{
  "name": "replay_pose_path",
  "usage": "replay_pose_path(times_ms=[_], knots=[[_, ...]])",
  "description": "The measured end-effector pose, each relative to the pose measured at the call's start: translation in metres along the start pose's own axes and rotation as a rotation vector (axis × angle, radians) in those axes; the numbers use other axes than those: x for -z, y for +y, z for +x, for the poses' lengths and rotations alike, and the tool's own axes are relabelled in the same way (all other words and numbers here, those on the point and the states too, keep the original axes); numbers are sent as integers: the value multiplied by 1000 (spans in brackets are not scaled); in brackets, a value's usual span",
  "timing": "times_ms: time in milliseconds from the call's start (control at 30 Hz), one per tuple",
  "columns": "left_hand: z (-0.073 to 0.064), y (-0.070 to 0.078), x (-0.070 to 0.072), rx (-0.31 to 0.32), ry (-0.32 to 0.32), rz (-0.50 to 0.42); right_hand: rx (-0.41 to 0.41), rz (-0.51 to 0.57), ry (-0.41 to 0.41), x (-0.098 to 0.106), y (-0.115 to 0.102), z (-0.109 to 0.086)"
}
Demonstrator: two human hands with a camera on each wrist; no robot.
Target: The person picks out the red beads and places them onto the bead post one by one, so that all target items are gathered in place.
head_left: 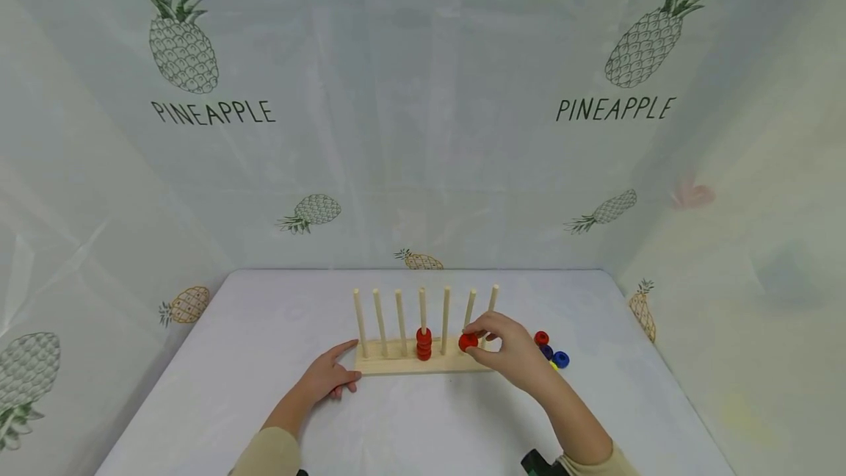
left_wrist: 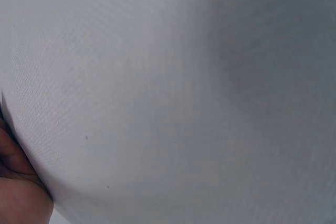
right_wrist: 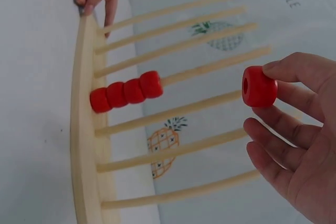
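Observation:
A wooden peg rack [head_left: 406,366], a flat base with a row of upright pegs, stands on the table. Several red beads [right_wrist: 126,91] are stacked on its middle peg. Between thumb and index finger, my right hand [head_left: 509,351] pinches a single red bead [right_wrist: 260,86], its hole showing in the right wrist view. This bead is up near the peg tips, right of the stack. My left hand [head_left: 325,374] holds the left end of the base, index finger at the back edge and thumb at the front. Only part of that hand [left_wrist: 21,182] shows in the left wrist view.
Right of the rack lie loose beads: a red one [head_left: 541,338], blue ones [head_left: 561,359] and a yellow one [head_left: 554,366] partly hidden by my right hand. A white cloth [head_left: 410,424] covers the table. Pineapple-print sheeting [head_left: 423,131] hangs behind and at both sides.

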State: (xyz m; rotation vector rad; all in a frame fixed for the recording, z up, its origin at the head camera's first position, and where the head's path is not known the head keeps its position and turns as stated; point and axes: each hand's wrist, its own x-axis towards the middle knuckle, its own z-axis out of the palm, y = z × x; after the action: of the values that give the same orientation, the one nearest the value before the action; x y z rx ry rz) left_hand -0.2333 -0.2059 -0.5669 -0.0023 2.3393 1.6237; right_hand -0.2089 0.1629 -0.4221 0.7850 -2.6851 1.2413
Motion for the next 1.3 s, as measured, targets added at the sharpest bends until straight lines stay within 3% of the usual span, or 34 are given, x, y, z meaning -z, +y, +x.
replay_pose_path(times_ms=[367, 667, 1300], knots=[[-1, 0, 1, -8, -8, -12, -16, 31, 9, -5, -19, 9], [-2, 0, 3, -24, -30, -12, 99, 87, 67, -4, -28, 19], [1, -3, 3, -8, -23, -18, 140, 185, 150, -2, -48, 43]])
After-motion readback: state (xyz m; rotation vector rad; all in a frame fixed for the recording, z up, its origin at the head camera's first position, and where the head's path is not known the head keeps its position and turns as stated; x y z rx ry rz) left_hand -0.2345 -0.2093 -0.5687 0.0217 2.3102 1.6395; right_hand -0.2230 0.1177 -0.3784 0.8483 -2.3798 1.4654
